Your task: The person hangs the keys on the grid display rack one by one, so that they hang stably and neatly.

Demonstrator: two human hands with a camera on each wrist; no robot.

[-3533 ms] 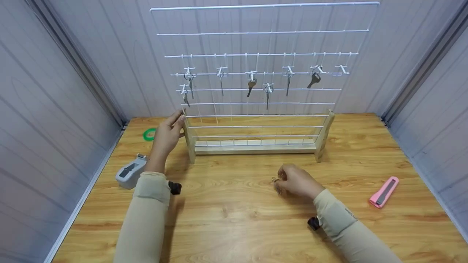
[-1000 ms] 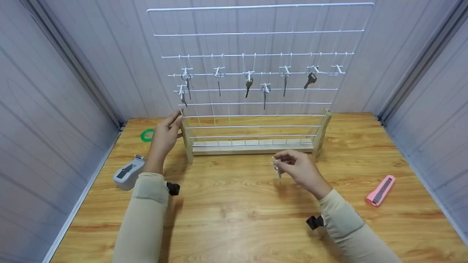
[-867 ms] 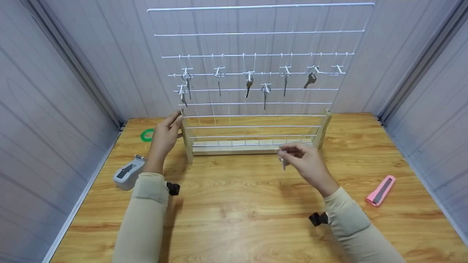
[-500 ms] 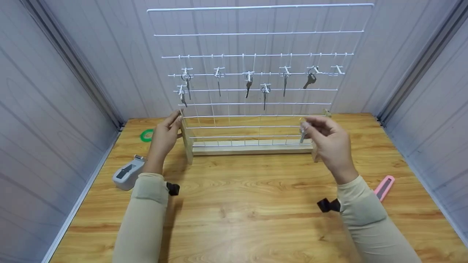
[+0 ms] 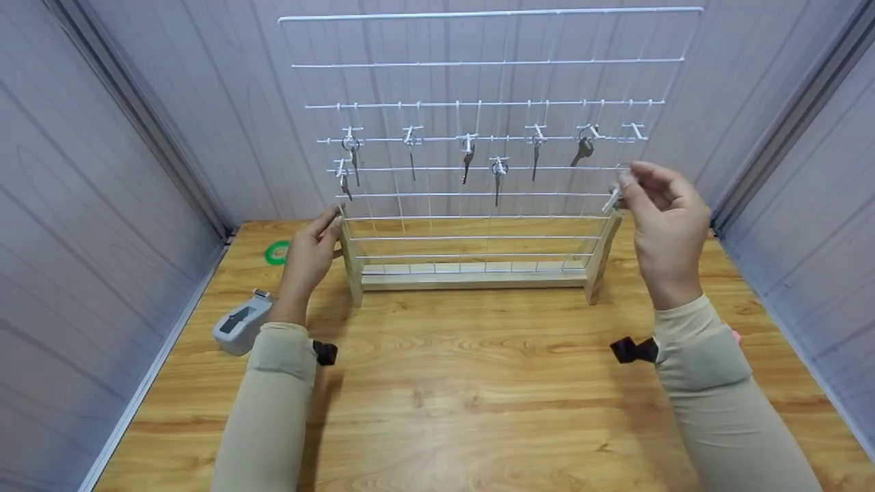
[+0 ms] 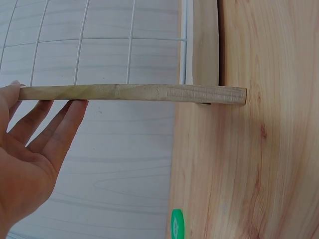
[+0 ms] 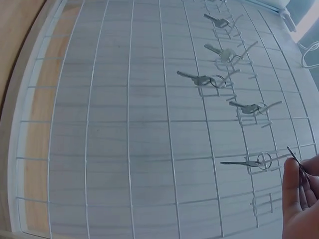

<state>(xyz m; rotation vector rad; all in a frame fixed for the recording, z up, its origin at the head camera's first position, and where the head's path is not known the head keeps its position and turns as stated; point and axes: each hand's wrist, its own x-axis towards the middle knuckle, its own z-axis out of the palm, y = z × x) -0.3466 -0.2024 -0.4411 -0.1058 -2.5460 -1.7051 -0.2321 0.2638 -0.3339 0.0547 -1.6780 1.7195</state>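
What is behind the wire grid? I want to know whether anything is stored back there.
Through the grid only the pale panelled wall shows, with a strip of table below. The keys hang on its front. The wooden base covers the tabletop right behind it.

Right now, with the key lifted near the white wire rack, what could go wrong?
1. The right hand pinches the small silver key only at its fingertips; the grip could slip and the key drop.
2. The empty white hook sits beside the dark hanging key; a nudge might knock that key off.
3. The left hand only touches the rack's wooden post; the tall white wire rack could tilt.
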